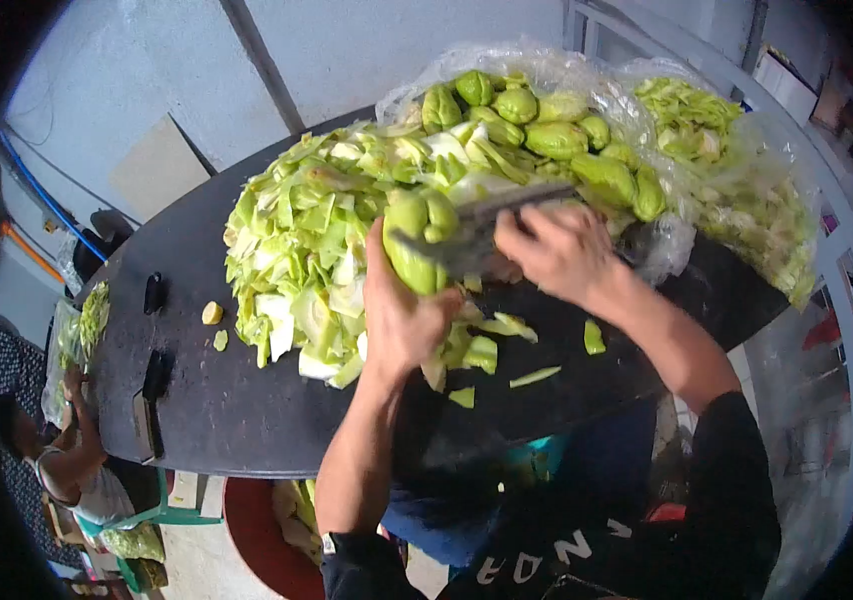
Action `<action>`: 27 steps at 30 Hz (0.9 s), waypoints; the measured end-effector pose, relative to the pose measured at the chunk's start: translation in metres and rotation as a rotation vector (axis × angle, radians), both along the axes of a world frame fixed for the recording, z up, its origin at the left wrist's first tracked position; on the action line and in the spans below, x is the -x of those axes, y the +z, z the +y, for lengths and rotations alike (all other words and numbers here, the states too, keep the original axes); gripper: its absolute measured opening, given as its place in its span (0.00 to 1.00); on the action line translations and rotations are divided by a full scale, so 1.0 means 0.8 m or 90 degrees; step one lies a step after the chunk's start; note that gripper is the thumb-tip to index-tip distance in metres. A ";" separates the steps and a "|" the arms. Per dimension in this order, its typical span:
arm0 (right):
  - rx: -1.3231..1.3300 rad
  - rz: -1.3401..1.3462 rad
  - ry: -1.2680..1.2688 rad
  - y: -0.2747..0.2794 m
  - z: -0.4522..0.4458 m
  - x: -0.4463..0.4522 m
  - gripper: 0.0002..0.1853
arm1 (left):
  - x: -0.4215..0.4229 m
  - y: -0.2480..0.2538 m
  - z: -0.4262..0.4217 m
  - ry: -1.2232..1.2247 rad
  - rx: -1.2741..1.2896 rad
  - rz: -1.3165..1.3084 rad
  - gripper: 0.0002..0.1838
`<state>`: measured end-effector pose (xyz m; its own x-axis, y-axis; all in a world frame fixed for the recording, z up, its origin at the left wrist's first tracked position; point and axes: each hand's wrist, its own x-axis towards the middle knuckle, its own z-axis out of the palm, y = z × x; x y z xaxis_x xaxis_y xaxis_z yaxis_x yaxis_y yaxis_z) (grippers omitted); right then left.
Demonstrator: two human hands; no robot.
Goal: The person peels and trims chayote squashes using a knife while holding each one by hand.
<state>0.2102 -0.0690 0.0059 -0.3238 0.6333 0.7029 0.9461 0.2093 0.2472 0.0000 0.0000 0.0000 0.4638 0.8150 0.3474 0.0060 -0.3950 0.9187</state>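
My left hand (pixel 402 325) is wrapped round a green chayote (pixel 412 235) over the dark table, beside a large heap of cut green pieces (pixel 312 210). In my right hand (pixel 557 250) is a knife (pixel 477 225), its blade blurred by motion and against the chayote. Whole chayotes (pixel 557 140) lie in a clear plastic bag behind my right hand. Several loose cut pieces (pixel 482 352) are scattered on the table below my hands.
The dark oval table (pixel 217 420) bears a cleaver (pixel 147 415), a small dark object (pixel 155 293) and a yellowish piece (pixel 213 313). A bag of shreds (pixel 747 190) is at the right. Another person (pixel 72 465) sits at the left. A red tub (pixel 257 540) stands below.
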 end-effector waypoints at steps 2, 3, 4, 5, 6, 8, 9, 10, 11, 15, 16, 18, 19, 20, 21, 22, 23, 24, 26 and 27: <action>0.097 0.042 -0.109 -0.009 0.023 -0.021 0.07 | 0.004 -0.002 -0.009 0.028 -0.042 0.071 0.48; 0.107 0.081 -0.144 -0.002 0.032 -0.025 0.08 | 0.007 0.010 -0.013 0.023 -0.114 0.062 0.48; 0.107 0.105 -0.151 0.001 0.028 -0.030 0.09 | 0.005 0.003 -0.008 -0.006 -0.078 0.015 0.48; 0.114 0.113 -0.155 0.006 0.026 -0.037 0.09 | 0.000 -0.009 -0.004 -0.029 -0.034 -0.046 0.49; 0.115 0.106 -0.152 0.010 0.027 -0.040 0.09 | -0.002 -0.008 -0.001 -0.025 -0.032 -0.052 0.49; 0.107 0.151 -0.199 0.010 0.026 -0.041 0.08 | 0.000 -0.002 0.005 -0.046 0.060 -0.015 0.49; 0.104 0.153 -0.199 0.011 0.026 -0.041 0.08 | 0.001 0.004 0.004 -0.046 0.056 -0.013 0.49; 0.115 0.148 -0.203 0.010 0.026 -0.040 0.09 | 0.001 0.010 0.003 -0.042 0.112 -0.022 0.48; 0.129 0.142 -0.207 0.009 0.024 -0.039 0.10 | 0.003 0.012 0.000 -0.037 0.172 -0.030 0.48; 0.096 0.139 -0.165 0.023 0.009 -0.029 0.12 | 0.024 0.022 0.005 -0.077 0.318 -0.324 0.47; 0.036 0.153 -0.096 0.025 0.004 -0.026 0.11 | 0.028 0.020 0.012 -0.122 0.322 -0.387 0.45; -0.074 0.164 0.000 0.024 0.003 -0.015 0.08 | 0.023 0.006 0.016 -0.212 0.430 -0.433 0.39; -0.074 0.165 0.002 0.021 0.003 -0.012 0.08 | 0.019 -0.006 0.016 -0.261 0.541 -0.415 0.37; -0.069 0.158 0.015 0.016 0.004 -0.009 0.08 | 0.008 -0.015 0.014 -0.265 0.581 -0.407 0.33; -0.066 0.150 0.027 0.014 0.004 -0.006 0.07 | 0.002 -0.018 0.010 -0.225 0.520 -0.343 0.29; -0.069 0.110 0.033 0.016 -0.001 -0.003 0.06 | 0.003 -0.018 0.009 -0.224 0.460 -0.292 0.30; -0.070 0.110 0.034 0.016 -0.004 0.001 0.06 | 0.004 -0.014 0.007 -0.224 0.401 -0.238 0.32; -0.086 0.078 0.055 0.015 -0.009 0.004 0.06 | -0.002 -0.012 0.002 -0.160 0.304 -0.269 0.34; -0.120 0.004 0.095 0.009 -0.013 0.009 0.09 | -0.011 -0.022 0.006 -0.058 0.146 -0.231 0.41; -0.119 -0.012 0.113 0.016 -0.019 0.017 0.09 | -0.009 -0.006 -0.006 -0.004 0.067 -0.175 0.43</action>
